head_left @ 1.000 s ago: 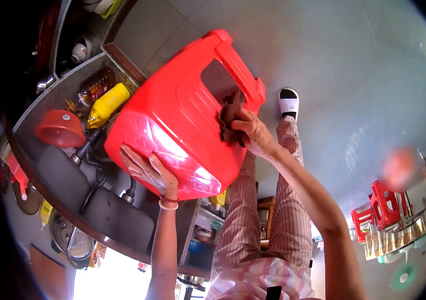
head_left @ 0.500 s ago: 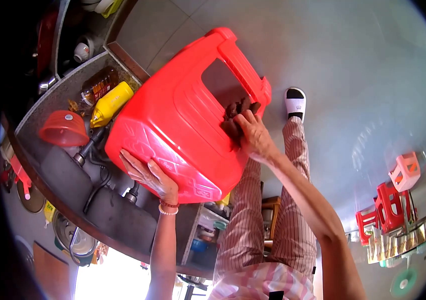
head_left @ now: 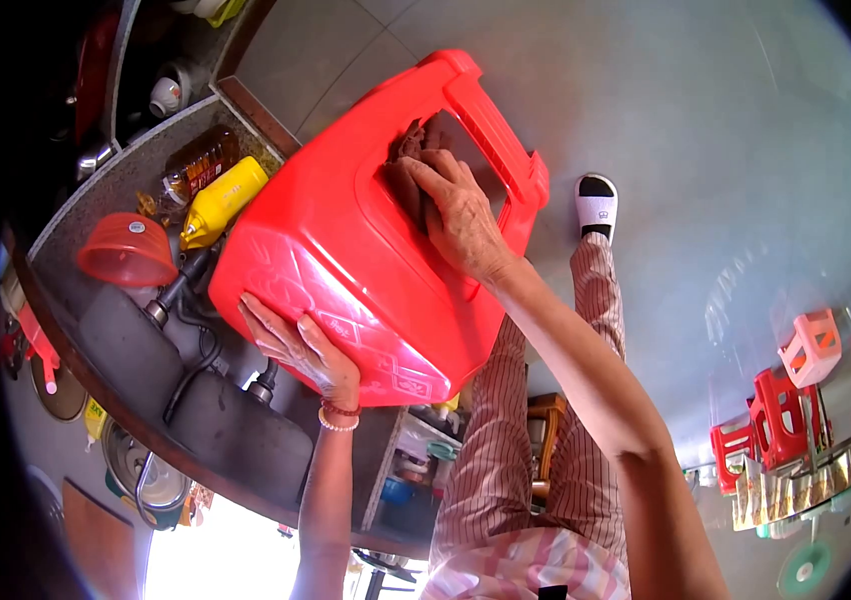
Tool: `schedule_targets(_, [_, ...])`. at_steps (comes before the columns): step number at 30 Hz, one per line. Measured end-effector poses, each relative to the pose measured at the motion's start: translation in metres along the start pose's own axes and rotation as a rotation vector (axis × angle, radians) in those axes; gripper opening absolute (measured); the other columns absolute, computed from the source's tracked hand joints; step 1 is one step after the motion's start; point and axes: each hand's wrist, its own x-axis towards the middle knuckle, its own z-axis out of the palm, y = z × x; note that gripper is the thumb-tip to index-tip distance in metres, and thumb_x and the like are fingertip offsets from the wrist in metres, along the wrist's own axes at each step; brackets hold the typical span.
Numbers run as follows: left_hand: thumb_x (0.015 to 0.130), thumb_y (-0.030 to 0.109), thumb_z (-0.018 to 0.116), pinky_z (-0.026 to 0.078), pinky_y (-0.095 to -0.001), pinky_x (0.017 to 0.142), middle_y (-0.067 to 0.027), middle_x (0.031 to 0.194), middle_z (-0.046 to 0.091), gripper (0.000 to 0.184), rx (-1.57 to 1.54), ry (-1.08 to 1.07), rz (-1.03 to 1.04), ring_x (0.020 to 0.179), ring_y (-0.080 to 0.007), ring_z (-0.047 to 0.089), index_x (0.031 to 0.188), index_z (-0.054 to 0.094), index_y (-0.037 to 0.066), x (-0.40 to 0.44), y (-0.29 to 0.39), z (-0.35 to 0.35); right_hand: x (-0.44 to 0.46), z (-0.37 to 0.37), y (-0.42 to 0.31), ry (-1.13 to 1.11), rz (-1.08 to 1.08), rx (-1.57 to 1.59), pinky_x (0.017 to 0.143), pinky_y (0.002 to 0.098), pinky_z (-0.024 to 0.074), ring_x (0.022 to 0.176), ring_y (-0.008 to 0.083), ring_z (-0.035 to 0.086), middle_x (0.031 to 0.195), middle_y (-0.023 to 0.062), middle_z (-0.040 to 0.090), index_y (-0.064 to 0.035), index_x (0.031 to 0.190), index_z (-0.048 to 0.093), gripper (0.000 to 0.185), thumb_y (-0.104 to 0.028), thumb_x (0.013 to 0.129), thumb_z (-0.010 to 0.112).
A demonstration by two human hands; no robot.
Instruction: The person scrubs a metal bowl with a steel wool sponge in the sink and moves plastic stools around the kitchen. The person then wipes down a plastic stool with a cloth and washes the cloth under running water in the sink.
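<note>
A large red plastic stool (head_left: pixel 346 300) takes up the middle of the view, with an opening in its side and a bar across its far end. My left hand (head_left: pixel 301 350) lies against the patterned face of the stool, fingers stretched and spread. My right hand (head_left: pixel 461 210) grips a bunched dark brown cloth (head_left: pixel 408 180) at the edge of the opening. Part of the cloth is hidden behind my fingers. Beads circle my left wrist.
Left of the stool, a yellow bottle (head_left: pixel 224 203), a red plastic bowl (head_left: pixel 128 250) and a brown bottle (head_left: pixel 201 165) sit near sink pipes (head_left: pixel 181 290). My slippered foot (head_left: pixel 597 205) is on the grey floor. Small red stools (head_left: pixel 778 415) stand at the right.
My right hand and the brown cloth have moved up and left along the opening's edge. My left hand stays on the stool, which has shifted only slightly.
</note>
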Motion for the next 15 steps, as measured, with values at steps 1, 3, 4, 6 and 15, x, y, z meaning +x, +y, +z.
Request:
schedule_targets(1, [0.09,0.056,0.026,0.025,-0.047,0.101,-0.0176,0.143,0.027,0.072,0.001,0.002,0.0,0.124,-0.0329,0.033,0.143,0.024,0.008,0.0,0.0,0.0,-0.001,0.002,0.001,0.015,-0.002,-0.01,0.083,0.0422,0.0439,0.093,0.0363,0.047,0.111,0.0157,0.048,-0.0088,0.117,0.054,0.051,0.009,0.07,0.049])
schedule_targets(3, [0.09,0.055,0.027,0.026,-0.0469,0.101,-0.0174,0.143,0.027,0.071,0.001,0.006,0.002,0.124,-0.0326,0.033,0.143,0.024,0.009,0.0,0.0,0.0,-0.002,0.006,-0.001,0.038,0.062,-0.008,0.083,0.0423,0.0443,0.092,0.0361,0.048,0.11,0.0158,0.048,-0.0107,0.117,0.055,0.052,0.009,0.07,0.049])
schedule_targets(4, [0.09,0.055,0.027,0.026,-0.0469,0.101,-0.0173,0.143,0.027,0.071,-0.001,0.008,0.002,0.124,-0.0325,0.033,0.143,0.025,0.009,-0.001,0.0,0.0,-0.002,0.008,-0.002,0.05,0.093,-0.006,0.083,0.0423,0.0446,0.091,0.036,0.048,0.109,0.0158,0.049,-0.0117,0.118,0.055,0.053,0.009,0.069,0.049])
schedule_targets(6, [0.09,0.054,0.028,0.026,-0.0467,0.101,-0.017,0.143,0.028,0.07,-0.005,0.011,0.005,0.124,-0.0323,0.034,0.143,0.025,0.009,-0.001,0.001,0.0,-0.001,0.012,-0.006,0.076,0.119,-0.034,0.082,0.0423,0.0451,0.09,0.036,0.048,0.107,0.0155,0.049,-0.0126,0.117,0.056,0.053,0.009,0.069,0.049])
schedule_targets(15, [0.092,0.052,0.025,0.022,-0.0493,0.103,-0.0211,0.144,0.024,0.07,0.031,0.004,0.055,0.127,-0.0365,0.029,0.144,0.021,0.006,-0.001,-0.002,-0.001,-0.017,-0.013,-0.009,-0.074,0.088,-0.218,0.076,0.0407,0.0465,0.087,0.0335,0.049,0.101,0.0121,0.05,-0.015,0.115,0.058,0.053,0.004,0.066,0.054])
